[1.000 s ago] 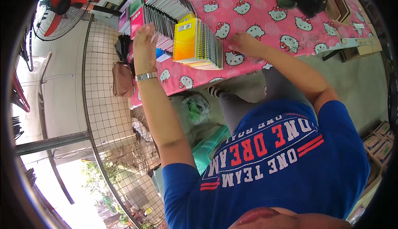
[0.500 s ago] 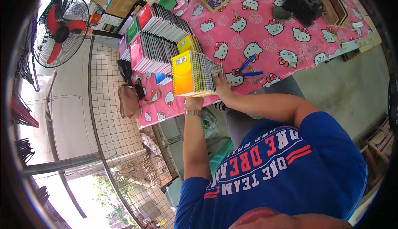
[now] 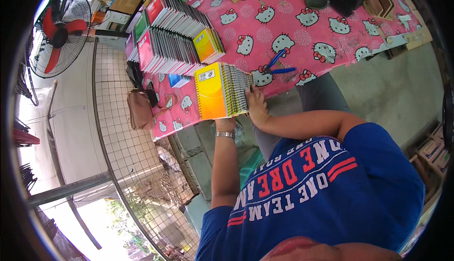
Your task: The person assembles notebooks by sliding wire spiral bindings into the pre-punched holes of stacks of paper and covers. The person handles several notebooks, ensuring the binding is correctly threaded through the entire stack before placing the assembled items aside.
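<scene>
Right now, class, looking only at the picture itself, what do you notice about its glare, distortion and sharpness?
Head view: daylight washes the lower-left opening to near white; head view: the wire grid bows along its edge, and the rim darkens to black; head view: the yellow notebooks by the right hand look fairly sharp.

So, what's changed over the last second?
The left hand has come from by the pink notebooks to the near lower edge of the front yellow notebooks, mostly hidden; the right hand has moved in against their right end. That stack has shifted toward the person, away from the yellow pile behind. Pink notebooks and red notebooks stay put.
</scene>
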Demonstrator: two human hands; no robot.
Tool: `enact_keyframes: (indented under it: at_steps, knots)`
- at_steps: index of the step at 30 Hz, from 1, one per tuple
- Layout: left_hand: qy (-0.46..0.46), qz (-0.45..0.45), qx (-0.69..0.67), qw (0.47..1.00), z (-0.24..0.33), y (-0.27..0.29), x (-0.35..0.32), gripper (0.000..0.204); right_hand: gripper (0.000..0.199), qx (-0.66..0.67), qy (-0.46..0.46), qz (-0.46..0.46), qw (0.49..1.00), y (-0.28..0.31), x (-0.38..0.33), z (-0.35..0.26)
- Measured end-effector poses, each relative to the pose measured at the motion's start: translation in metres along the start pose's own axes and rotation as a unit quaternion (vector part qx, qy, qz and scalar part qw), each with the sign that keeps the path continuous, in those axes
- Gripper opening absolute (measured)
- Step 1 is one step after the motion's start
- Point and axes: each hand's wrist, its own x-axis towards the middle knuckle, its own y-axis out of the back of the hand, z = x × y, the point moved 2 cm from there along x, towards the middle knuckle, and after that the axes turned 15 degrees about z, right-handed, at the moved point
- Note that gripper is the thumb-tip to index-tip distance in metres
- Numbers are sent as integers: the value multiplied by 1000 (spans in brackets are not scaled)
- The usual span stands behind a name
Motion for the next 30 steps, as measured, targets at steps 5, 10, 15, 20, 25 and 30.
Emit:
enact_keyframes:
  at_steps: [5, 10, 15, 20, 25, 30]
  knots:
    - [11, 90, -23, 996, -19, 11, -11, 49, 67, -47, 122, -8, 991, 27, -5, -14]
    - [-6, 120, 28, 992, -30, 12, -25, 45, 67, -45, 28, -61, 997, 42, 12, -19]
    - [53, 157, 64, 984, -37, 4, -38, 45, 84, -40, -46, -60, 996, 34, 29, -15]
    - [16, 115, -16, 993, -38, -12, -35, 45, 91, -86, -51, -64, 993, 52, 18, -49]
    - [-102, 53, 162, 980, -3, -14, 15, 52, 88, 41, -17, -59, 997, 19, 49, -76]
    - [-48, 92, -29, 994, 69, -71, 83, 60, 86, 155, 11, -131, 979, -35, 109, -151]
